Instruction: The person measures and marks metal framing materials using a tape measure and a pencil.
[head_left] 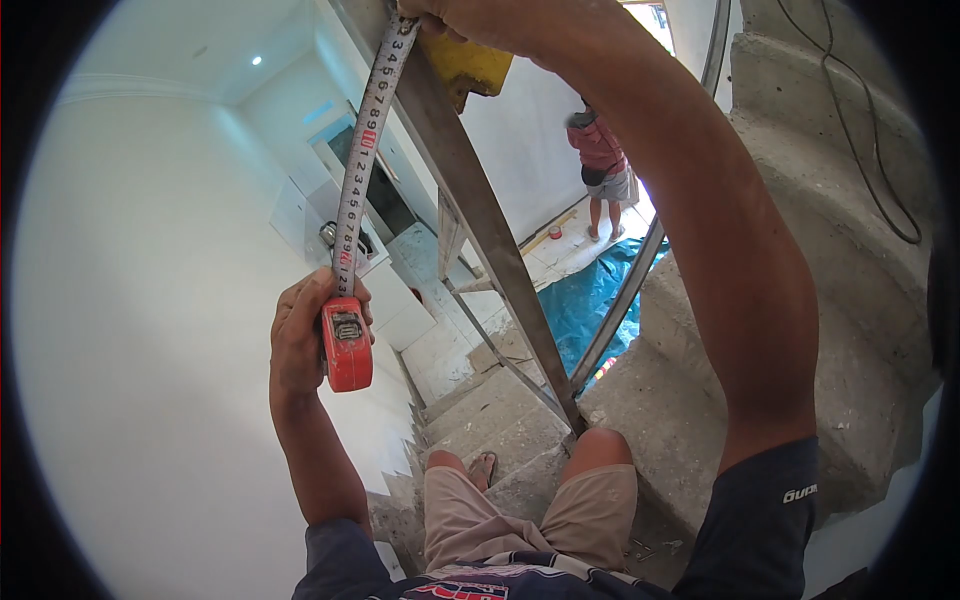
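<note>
My left hand (pixel 297 335) is wrapped round a red tape measure (pixel 348 350), its thumb up by the slot where the blade comes out. The pulled-out blade (pixel 362 150) runs up, slanting a little to the right, with black numbers and red tens marks. At the top edge my right hand (pixel 470 18) has its fingers closed at the blade's end, beside a metal post (pixel 490 210); part of this hand is cut off by the frame. A yellow piece (pixel 468 66) shows just under the right hand, behind the post.
Rough concrete steps (pixel 510 410) lie under my legs, and more steps (pixel 670 390) rise on the right. A slanted metal bar (pixel 622 305) meets the post low down. Below are a blue tarp (pixel 590 300) and another person (pixel 600 165), standing. A cable (pixel 880 150) hangs at right.
</note>
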